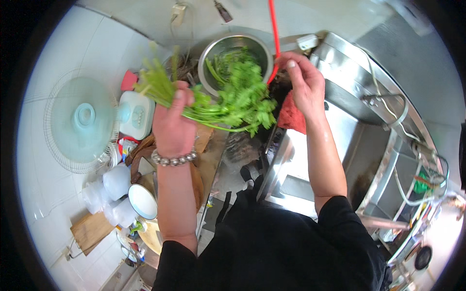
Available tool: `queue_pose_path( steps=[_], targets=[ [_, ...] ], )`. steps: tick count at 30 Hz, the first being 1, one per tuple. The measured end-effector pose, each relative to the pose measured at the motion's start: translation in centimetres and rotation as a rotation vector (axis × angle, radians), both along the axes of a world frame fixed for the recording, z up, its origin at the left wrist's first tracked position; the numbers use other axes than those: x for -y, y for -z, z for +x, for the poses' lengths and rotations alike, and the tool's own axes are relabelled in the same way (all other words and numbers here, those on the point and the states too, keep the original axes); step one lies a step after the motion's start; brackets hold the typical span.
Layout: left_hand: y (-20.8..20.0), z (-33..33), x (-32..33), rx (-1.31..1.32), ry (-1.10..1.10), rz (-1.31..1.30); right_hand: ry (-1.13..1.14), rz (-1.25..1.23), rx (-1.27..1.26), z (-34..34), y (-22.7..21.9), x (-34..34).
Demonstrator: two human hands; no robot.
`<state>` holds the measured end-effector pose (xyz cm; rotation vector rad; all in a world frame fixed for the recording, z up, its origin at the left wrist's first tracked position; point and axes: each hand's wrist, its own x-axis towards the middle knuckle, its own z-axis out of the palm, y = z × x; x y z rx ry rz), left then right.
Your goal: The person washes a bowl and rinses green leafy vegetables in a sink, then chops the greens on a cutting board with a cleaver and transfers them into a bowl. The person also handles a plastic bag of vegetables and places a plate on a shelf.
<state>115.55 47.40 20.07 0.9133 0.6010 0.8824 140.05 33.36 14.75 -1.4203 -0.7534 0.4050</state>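
Note:
My left hand point(174, 121), with a beaded metal bracelet at the wrist, is closed round the stalks of a bunch of leafy celery point(233, 104). Pale stalk ends stick out to the left, slightly blurred. The leaves spread to the right, in front of a steel bowl point(206, 72). More cut greens point(221, 65) lie inside that bowl. My right hand point(303, 82) is raised beside the bowl's right rim, thumb and fingers drawn together. Its fingertips overlap a thin red pole point(274, 26); whether they touch it, or pinch something small, cannot be made out.
A steel sink point(354, 140) with a tap point(378, 99) stands on the right, a red cloth point(291, 116) at its near-left edge. On the left are a pale fan point(85, 116), a white bowl point(142, 201), clear plastic containers point(116, 182) and a wooden board point(92, 233).

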Motion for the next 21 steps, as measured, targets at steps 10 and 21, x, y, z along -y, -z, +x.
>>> queue_pose_path(
  steps=[10,21],
  targets=[
    [3.3,7.4,17.7,0.054,0.671,-0.019,-0.028,-0.251,0.037,-7.8,-4.4,16.8],
    [5.6,10.6,31.3,-0.404,0.975,0.266,0.215,-0.242,-0.234,-6.4,0.4,34.4]
  ],
)
